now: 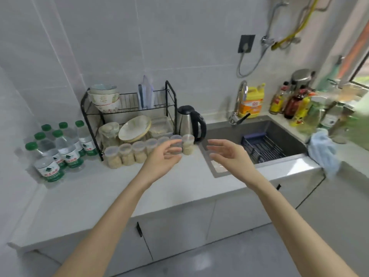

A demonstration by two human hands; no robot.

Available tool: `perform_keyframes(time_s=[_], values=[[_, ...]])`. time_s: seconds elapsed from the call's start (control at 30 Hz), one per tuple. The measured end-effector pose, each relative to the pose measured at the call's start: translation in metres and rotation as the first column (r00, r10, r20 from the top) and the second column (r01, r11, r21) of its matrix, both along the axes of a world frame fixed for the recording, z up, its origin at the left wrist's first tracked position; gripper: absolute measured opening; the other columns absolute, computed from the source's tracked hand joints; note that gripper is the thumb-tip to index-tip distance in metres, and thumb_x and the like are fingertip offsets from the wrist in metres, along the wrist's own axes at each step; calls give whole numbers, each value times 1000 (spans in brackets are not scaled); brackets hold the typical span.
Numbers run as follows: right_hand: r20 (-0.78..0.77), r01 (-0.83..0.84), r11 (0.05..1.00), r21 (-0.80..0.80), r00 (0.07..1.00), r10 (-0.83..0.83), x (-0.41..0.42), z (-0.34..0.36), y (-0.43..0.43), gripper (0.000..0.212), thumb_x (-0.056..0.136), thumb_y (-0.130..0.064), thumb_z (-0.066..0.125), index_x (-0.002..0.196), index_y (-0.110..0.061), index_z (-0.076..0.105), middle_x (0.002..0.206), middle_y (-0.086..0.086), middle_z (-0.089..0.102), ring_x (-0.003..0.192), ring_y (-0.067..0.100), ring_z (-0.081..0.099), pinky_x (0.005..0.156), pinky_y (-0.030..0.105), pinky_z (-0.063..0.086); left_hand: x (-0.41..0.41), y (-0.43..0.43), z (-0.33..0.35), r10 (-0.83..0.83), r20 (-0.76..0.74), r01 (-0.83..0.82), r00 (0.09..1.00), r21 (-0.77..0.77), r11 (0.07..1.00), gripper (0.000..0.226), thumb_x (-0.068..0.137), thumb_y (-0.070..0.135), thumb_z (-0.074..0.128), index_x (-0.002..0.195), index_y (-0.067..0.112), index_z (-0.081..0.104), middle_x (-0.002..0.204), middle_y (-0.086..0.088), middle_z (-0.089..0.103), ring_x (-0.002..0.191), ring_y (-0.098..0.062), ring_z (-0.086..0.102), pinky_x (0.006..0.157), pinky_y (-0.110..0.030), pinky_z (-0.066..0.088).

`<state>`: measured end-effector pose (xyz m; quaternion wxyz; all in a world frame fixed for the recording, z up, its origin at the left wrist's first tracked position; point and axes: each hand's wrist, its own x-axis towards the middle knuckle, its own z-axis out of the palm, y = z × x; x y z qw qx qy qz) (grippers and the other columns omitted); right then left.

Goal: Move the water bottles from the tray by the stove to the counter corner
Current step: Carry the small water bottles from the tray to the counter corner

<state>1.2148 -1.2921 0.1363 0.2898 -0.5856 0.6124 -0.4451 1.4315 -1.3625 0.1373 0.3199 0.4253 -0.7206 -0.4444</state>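
Between carries, left hand [161, 156] and right hand [229, 154] in wide empty grip over table [99, 192], bottles [60, 148] in corner; next, probably reaching unseen tray for more.

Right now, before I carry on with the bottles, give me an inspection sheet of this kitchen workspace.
Surface: pale grey counter; dark sink at right.
Job's things: clear green-capped water bottles, six caps visible, upright in left corner; tray, stove not in view.
Clutter: black wire dish rack, lidded grain jars, steel kettle, yellow detergent jug, blue cloth.
Grippers: left hand, right hand open, empty, above counter.
Cables: grey cord below dark wall socket; yellow hose.
Surroundings: white tiled wall; blurred window at right.
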Motion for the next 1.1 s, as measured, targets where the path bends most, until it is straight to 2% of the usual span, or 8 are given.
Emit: perform_keyframes(time_s=[0.1, 0.17, 0.3, 0.43, 0.63, 0.77, 1.0, 1.1], values=[[-8, 106, 994, -8, 994, -106, -56, 4, 47, 38, 89, -16, 67, 126, -24, 61, 116, -8, 69, 105, 1, 65, 90, 20, 52, -68, 18, 0, -128, 12, 128, 992, -14, 992, 42, 90, 11, 61, 128, 27, 54, 115, 3, 65, 106, -5, 62, 91, -20, 50], [1, 192, 981, 0, 981, -192, -98, 7, 86, 38, 89, -15, 66, 126, -22, 61, 116, -6, 69, 105, 2, 65, 89, 17, 52, -120, 38, 2, -223, 18, 223, 975, -20, 975, 42, 91, 14, 61, 129, 30, 54, 116, 6, 65, 103, -3, 63, 83, -12, 49], [-9, 369, 929, 3, 929, -369, -187, 9, 177, 37, 89, -15, 66, 125, -22, 62, 116, -5, 70, 103, 4, 67, 92, 25, 54, -235, 96, 3, -372, 10, 373, 928, -29, 928, 43, 92, 15, 61, 132, 28, 53, 116, 7, 65, 97, -3, 64, 67, -7, 49], [-14, 502, 865, 14, 865, -502, -249, 9, 258, 36, 89, -14, 67, 122, -25, 62, 116, -7, 69, 104, 2, 66, 92, 24, 53, -326, 148, 3, -482, 1, 482, 876, -27, 876, 43, 91, 17, 61, 132, 30, 54, 116, 6, 66, 97, -1, 62, 74, -13, 47], [-17, 725, 689, 11, 689, -725, -328, 8, 400, 37, 90, -14, 65, 125, -24, 60, 118, -6, 67, 106, 1, 64, 92, 17, 51, -465, 253, 5, -721, -1, 721, 693, -26, 693, 42, 92, 18, 61, 132, 27, 54, 116, 5, 66, 92, 0, 62, 67, -6, 46], [20, 852, 523, 16, 523, -852, -359, 8, 481, 38, 90, -11, 64, 127, -21, 60, 118, -4, 67, 107, 1, 63, 87, 11, 50, -542, 325, 6, -849, 4, 849, 529, -25, 528, 42, 92, 17, 61, 130, 30, 53, 118, 4, 66, 92, 2, 62, 70, -9, 46], [40, 969, 247, 1, 247, -968, -399, 9, 588, 37, 90, -6, 63, 125, -17, 59, 117, -1, 67, 110, 1, 61, 85, 6, 46, -648, 434, 8, -959, 20, 959, 282, -37, 281, 41, 92, 16, 60, 131, 28, 54, 116, 5, 65, 93, -1, 63, 66, -7, 45], [37, 993, 114, -15, 115, -993, -424, 12, 632, 39, 90, -5, 63, 127, -16, 59, 117, -1, 67, 109, 2, 62, 85, 5, 46, -697, 483, 11, -988, 11, 987, 152, -52, 151, 40, 92, 14, 60, 129, 29, 55, 115, 5, 65, 97, -7, 64, 77, -13, 48]])
